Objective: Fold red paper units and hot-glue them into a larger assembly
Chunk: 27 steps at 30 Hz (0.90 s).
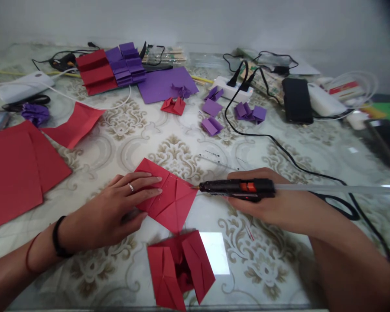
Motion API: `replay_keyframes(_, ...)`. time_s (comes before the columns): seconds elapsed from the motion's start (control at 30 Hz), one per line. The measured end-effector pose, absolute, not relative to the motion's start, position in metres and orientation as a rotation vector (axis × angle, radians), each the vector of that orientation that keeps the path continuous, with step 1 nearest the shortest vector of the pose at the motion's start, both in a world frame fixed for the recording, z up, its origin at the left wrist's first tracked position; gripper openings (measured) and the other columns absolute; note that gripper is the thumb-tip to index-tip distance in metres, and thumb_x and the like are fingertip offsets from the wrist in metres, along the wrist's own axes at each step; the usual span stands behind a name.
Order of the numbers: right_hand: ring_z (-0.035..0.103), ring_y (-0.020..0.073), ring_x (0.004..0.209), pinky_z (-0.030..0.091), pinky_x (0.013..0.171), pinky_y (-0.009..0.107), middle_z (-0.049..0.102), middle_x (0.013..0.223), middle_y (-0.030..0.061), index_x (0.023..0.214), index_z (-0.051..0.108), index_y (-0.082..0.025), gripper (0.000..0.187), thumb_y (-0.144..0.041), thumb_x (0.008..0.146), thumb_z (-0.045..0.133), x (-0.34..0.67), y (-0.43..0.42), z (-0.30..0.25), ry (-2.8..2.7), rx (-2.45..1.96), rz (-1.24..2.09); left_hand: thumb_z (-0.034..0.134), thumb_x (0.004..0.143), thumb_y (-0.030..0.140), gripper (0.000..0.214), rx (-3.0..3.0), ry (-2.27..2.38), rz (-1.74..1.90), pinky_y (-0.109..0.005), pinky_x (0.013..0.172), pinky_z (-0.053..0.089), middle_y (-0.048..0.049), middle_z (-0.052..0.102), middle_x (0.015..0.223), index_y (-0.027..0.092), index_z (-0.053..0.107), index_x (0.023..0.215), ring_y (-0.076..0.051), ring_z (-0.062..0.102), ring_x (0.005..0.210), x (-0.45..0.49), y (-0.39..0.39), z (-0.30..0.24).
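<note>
Red paper (178, 195), creased, lies on the table (123, 145) under our left hand (113, 210), whose fingers press without pinching. Our right hand (263, 206) grips the gun (237, 189), nozzle at the paper's right corner. We judge the paper light, easily bent, best held by its edges.

One glue gun (237, 190) in the right hand (271, 211); one creased red sheet (175, 195) under the left hand (113, 212), one ring (131, 187) on it, two wristbands (56, 236) behind. Nearer than both hands, one folded red piece (198, 264); beyond, one clear ruler (219, 161), two seated black plugs (233, 81), two dark phones (297, 102).
</note>
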State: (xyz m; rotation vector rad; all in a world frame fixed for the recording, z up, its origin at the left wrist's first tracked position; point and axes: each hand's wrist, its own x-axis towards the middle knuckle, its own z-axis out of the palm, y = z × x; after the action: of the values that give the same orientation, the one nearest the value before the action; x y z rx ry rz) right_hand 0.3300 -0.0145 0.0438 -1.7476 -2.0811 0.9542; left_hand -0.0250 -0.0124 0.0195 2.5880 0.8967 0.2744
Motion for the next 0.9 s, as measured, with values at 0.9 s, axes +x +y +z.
replay_keyframes(0.9, 0.059, 0.0183, 0.063, 0.047, 0.061, 0.030, 0.062, 0.070, -0.0002, 0.072, 0.059, -0.024, 0.027, -0.037, 0.095, 0.066, 0.324, -0.011, 0.045, -2.269, -1.470, 0.993, 0.057, 0.101, 0.020, 0.049, 2.602, 1.007, 0.307, -0.059, 0.119, 0.043, -0.0078, 0.055, 0.160, 0.027, 0.056, 0.150, -0.034, 0.048, 0.148, -0.024, -0.013, 0.019)
